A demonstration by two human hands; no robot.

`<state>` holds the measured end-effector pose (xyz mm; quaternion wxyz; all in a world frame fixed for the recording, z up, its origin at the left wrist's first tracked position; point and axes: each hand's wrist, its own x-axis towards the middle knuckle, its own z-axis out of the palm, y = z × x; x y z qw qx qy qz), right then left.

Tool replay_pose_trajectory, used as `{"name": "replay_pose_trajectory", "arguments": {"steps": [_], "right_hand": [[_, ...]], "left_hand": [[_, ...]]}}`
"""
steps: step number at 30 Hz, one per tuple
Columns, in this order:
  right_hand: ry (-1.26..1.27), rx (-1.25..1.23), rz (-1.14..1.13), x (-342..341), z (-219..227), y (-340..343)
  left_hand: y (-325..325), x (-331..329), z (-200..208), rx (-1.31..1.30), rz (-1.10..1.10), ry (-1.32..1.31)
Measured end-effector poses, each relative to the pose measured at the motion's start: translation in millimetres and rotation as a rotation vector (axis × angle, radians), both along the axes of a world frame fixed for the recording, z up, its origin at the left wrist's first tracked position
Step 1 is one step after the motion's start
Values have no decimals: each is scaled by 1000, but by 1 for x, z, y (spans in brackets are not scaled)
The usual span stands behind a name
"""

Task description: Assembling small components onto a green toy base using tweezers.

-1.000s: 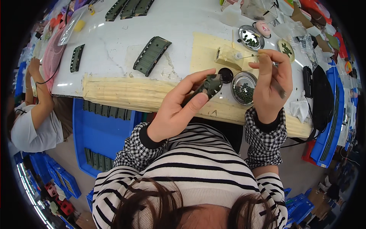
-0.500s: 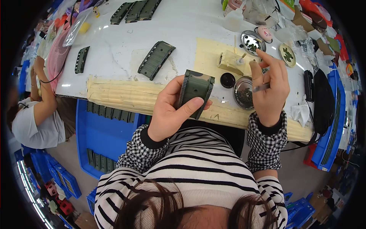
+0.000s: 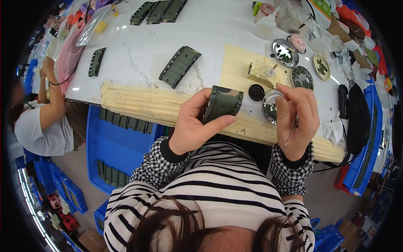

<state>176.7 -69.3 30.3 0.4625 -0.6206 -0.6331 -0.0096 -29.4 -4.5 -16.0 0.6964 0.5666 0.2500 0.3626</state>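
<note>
My left hand is closed round a curved dark-green camouflage plastic piece with ridged edges, its thumb lying along the near face. Over the table's front edge at the right, my right hand has its fingers bent together. A thin, pointed metal tool lies in it, tip toward me; its exact kind is unclear. Beside those fingers is a round metal dish of small dark-green bits, partly covered by the hand. A black round cap sits between the two hands.
Beyond the cap stands a cream block with a small bottle in it. More metal dishes and a cream dish hold green bits. A similar green piece lies ahead. A blue bin is below the edge; another person sits left.
My right hand has come nearer to me, and its tool now points toward me instead of leftward. The green piece is tilted a little differently in my left hand. The view has shifted slightly.
</note>
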Motion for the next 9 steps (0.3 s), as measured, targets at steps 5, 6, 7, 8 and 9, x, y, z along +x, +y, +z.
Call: {"name": "replay_pose_trajectory", "arguments": {"steps": [5, 6, 7, 8, 9], "right_hand": [[-32, -14, 221, -19, 11, -5], [-20, -83, 259, -23, 15, -9], [41, -117, 277, -22, 19, -13], [101, -152, 295, -19, 24, -17], [101, -151, 293, -19, 25, -17]], "left_hand": [[-1, 3, 0, 81, -31, 25], [-1, 3, 0, 117, -29, 42], [-2, 3, -1, 95, -31, 26], [-4, 3, -3, 73, -33, 11], [-5, 4, -3, 52, -39, -7]]}}
